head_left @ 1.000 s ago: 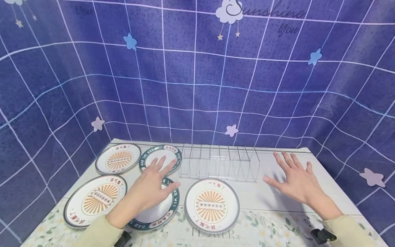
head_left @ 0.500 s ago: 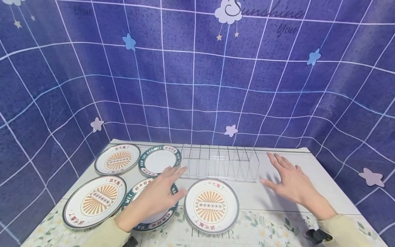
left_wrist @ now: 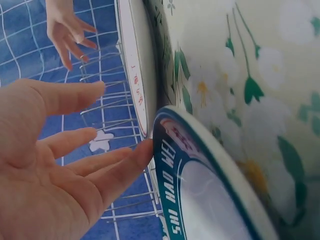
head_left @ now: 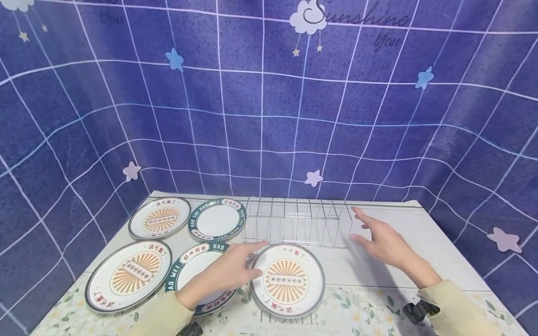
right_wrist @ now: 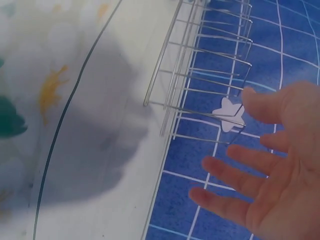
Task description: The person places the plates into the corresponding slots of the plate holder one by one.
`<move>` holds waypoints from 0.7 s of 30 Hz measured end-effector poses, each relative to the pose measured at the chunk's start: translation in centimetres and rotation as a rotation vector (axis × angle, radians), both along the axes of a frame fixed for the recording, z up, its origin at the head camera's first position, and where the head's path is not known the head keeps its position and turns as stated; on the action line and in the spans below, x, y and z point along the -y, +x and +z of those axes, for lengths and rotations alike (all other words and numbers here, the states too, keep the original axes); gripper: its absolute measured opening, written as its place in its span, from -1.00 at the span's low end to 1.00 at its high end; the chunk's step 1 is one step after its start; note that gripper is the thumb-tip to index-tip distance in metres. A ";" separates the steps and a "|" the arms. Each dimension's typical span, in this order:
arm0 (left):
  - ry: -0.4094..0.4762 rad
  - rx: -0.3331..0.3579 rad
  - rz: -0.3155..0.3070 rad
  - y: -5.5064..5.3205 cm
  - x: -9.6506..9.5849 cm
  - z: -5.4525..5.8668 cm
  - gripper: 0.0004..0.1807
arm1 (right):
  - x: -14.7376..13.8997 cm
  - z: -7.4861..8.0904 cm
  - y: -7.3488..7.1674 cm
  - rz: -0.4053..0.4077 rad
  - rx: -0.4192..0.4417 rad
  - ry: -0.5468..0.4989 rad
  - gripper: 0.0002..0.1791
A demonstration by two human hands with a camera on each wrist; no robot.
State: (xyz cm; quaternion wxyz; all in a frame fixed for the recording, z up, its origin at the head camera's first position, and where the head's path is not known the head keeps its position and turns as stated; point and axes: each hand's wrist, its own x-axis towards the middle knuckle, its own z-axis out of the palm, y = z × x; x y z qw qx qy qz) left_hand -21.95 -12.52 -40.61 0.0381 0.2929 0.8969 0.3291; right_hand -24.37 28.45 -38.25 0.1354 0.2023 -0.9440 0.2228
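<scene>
My left hand (head_left: 222,269) hovers over the front green-rimmed plate (head_left: 189,270), its fingers extended towards the left edge of a white plate with an orange sunburst (head_left: 287,291). In the left wrist view a fingertip overlaps the green rim (left_wrist: 167,165); whether it touches, I cannot tell. My right hand (head_left: 384,245) is beside the right end of a wire dish rack (head_left: 296,226), thumb and fingers apart and holding nothing. In the right wrist view the rack's wires (right_wrist: 200,77) stand close to the thumb, contact unclear. No plate stands in the rack.
Further plates lie flat at the left: a second green-rimmed plate (head_left: 217,219), a sunburst plate at the back (head_left: 159,217) and another in front (head_left: 128,275). A blue gridded cloth (head_left: 269,116) surrounds the table (head_left: 361,275) at the back and sides.
My left hand has moved right and towards me, from over the green-rimmed plates to near the middle sunburst plate. The right hand has shifted left to the rack's end. The plates stay put.
</scene>
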 end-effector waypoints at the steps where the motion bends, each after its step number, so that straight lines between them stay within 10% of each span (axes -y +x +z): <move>1: 0.002 0.008 -0.007 -0.1 -0.1 -0.1 -0.23 | 0.1 0.0 -0.2 0.012 0.008 -0.018 -0.21; 21: 0.017 0.163 -0.035 -2.0 -1.4 -0.3 -0.11 | 0.6 -1.1 -2.4 0.086 0.007 -0.201 -0.45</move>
